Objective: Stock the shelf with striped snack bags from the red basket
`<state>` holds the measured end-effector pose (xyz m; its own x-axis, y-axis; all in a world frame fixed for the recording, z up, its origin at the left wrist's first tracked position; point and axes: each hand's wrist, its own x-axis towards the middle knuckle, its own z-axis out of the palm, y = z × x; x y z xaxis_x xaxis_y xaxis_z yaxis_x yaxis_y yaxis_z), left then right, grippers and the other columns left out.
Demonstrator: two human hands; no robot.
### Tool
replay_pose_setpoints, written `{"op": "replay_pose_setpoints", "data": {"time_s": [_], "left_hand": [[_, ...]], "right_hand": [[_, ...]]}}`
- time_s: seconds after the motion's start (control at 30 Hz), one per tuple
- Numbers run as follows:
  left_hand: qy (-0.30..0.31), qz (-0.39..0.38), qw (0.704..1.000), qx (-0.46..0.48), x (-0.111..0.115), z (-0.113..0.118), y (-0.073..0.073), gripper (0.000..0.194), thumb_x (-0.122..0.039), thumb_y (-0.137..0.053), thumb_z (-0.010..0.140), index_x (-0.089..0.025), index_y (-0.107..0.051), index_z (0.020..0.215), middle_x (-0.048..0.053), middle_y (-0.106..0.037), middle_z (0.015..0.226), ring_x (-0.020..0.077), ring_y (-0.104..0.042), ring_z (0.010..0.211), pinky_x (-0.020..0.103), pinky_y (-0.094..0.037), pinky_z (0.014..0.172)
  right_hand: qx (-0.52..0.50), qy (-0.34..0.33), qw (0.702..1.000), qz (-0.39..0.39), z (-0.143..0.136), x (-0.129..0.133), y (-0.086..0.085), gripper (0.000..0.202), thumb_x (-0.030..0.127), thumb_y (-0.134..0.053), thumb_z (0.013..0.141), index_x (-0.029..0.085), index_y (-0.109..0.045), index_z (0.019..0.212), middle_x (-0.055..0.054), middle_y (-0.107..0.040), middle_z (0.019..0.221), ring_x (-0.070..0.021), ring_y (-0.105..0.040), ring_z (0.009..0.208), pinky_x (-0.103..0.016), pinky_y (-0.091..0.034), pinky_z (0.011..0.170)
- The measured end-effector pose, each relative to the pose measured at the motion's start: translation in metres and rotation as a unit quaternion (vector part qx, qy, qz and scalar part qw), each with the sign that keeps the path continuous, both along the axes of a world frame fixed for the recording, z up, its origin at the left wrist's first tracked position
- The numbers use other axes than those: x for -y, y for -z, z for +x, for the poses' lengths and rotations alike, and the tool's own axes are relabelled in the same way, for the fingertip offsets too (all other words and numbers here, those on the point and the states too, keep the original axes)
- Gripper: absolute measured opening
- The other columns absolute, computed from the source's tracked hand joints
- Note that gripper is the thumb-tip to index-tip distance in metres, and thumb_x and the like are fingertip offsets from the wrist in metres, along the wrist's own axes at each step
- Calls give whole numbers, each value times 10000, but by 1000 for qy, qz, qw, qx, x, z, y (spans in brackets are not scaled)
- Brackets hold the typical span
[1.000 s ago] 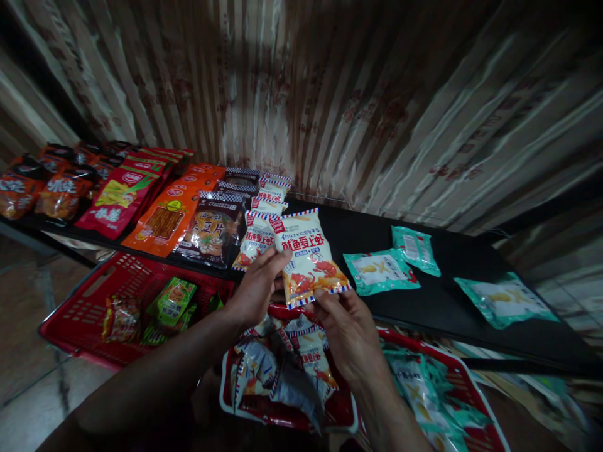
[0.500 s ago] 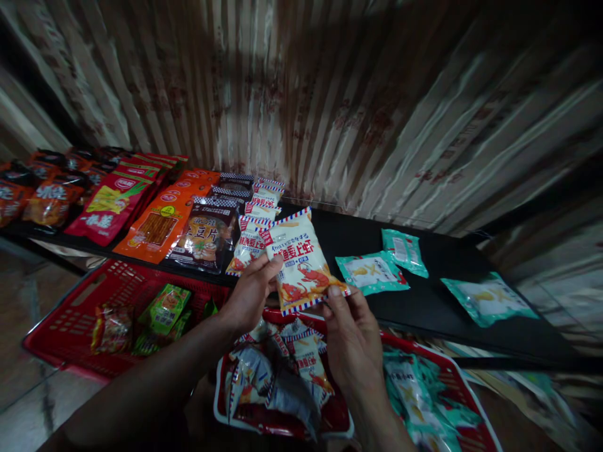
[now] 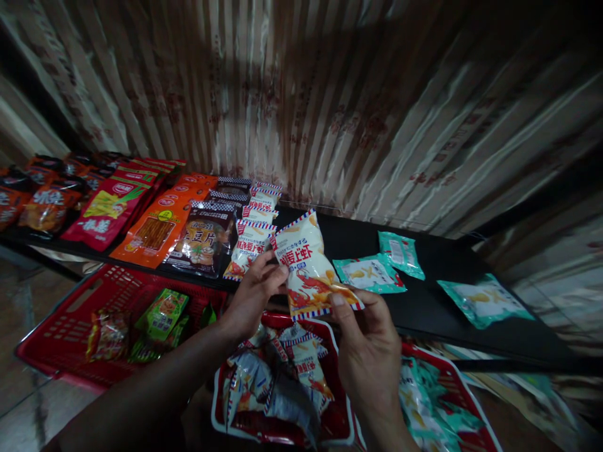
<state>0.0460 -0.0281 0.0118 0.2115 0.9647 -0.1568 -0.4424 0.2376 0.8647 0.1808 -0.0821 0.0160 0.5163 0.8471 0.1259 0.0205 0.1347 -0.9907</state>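
A white and orange snack bag with a striped edge is held up over the front of the black shelf. My right hand pinches its lower right corner between thumb and fingers. At the bag's left edge, my left hand has its fingers bent against it, partly behind the bag. Just left of it, a column of matching bags lies on the shelf. Below my hands, a red basket with a white rim holds several more such bags.
Dark potato-slice packs, orange packs and pink packs line the shelf's left side. Teal bags lie on the right. Another red basket stands lower left, and one with teal bags lower right. Corrugated sheeting rises behind.
The held bag and my right hand have shifted slightly right and down, and the bag is tilted more. My left hand has moved slightly right with it. The view has shifted a little.
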Motion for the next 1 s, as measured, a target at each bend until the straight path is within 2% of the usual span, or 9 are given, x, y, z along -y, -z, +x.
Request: {"op": "replay_pose_setpoints", "data": {"time_s": [0.17, 0.3, 0.4, 0.5, 0.63, 0.73, 0.87, 0.93, 1.0], "left_hand": [[-2, 35, 999, 10, 3, -1, -4, 558, -271, -664, 763, -210, -446, 1273, 108, -591, 1215, 235, -580, 1053, 345, -480, 825], [25, 39, 998, 34, 3, -3, 0, 351, -305, -618, 789, -169, -598, 1112, 109, -604, 1201, 235, -578, 1034, 316, -465, 783], [55, 35, 993, 103, 3, -4, 0, 334, -359, -541, 838, -162, -615, 1099, 106, -633, 1138, 230, -579, 1031, 322, -455, 801], [83, 32, 986, 139, 4, -3, -3, 389, -404, -529, 849, -162, -588, 1149, 107, -639, 1123, 235, -579, 1044, 346, -441, 856], [49, 10, 988, 143, 4, -1, -3, 452, -412, -621, 794, -145, -566, 1156, 108, -665, 1051, 244, -614, 976, 359, -449, 841], [30, -13, 994, 106, 3, -2, -3, 429, -386, -694, 731, -136, -595, 1065, 93, -688, 963, 240, -638, 893, 356, -458, 803], [29, -27, 996, 78, 1, -5, -5, 397, -316, -745, 667, -135, -612, 994, 77, -703, 906, 231, -651, 827, 362, -463, 796], [28, -30, 996, 77, 1, -6, -4, 399, -304, -741, 668, -135, -616, 1008, 82, -705, 923, 238, -652, 846, 373, -461, 817], [45, -26, 995, 80, 1, -6, -2, 421, -296, -733, 678, -140, -615, 1051, 93, -700, 973, 246, -647, 895, 385, -452, 852]], "right_hand": [[206, -9, 972, 116, 1, 7, -3, 118, 226, -653, 768, 226, -534, 768, -45, -565, 1015, -196, -574, 961, -348, -479, 797], [390, -22, 906, 163, 0, 10, -4, 138, 126, -604, 778, 229, -512, 767, -63, -599, 1071, -214, -570, 974, -391, -461, 817], [492, -56, 845, 200, -1, 11, -4, 171, 74, -586, 766, 228, -516, 792, -60, -653, 1079, -223, -566, 979, -405, -452, 836], [555, -84, 799, 218, -5, 12, -1, 190, 38, -563, 769, 220, -546, 823, -56, -677, 1092, -228, -557, 995, -398, -452, 841], [578, -115, 774, 229, -15, 13, 8, 188, 35, -537, 808, 214, -584, 839, -32, -694, 1077, -202, -558, 958, -350, -476, 810], [584, -137, 773, 208, -22, 15, 12, 166, 66, -533, 830, 212, -608, 853, -33, -685, 1102, -213, -555, 965, -360, -485, 808], [541, -230, 787, 186, -21, 17, 6, 220, 85, -534, 821, 214, -599, 986, -52, -679, 1067, -210, -583, 965, -363, -494, 811], [485, -216, 829, 174, -14, 16, 2, 244, 116, -558, 813, 230, -580, 1028, -36, -681, 939, -185, -606, 872, -336, -498, 770], [394, -106, 904, 129, -3, 11, -2, 244, 191, -601, 808, 246, -574, 1045, -18, -649, 846, -168, -602, 778, -317, -491, 721]]}}
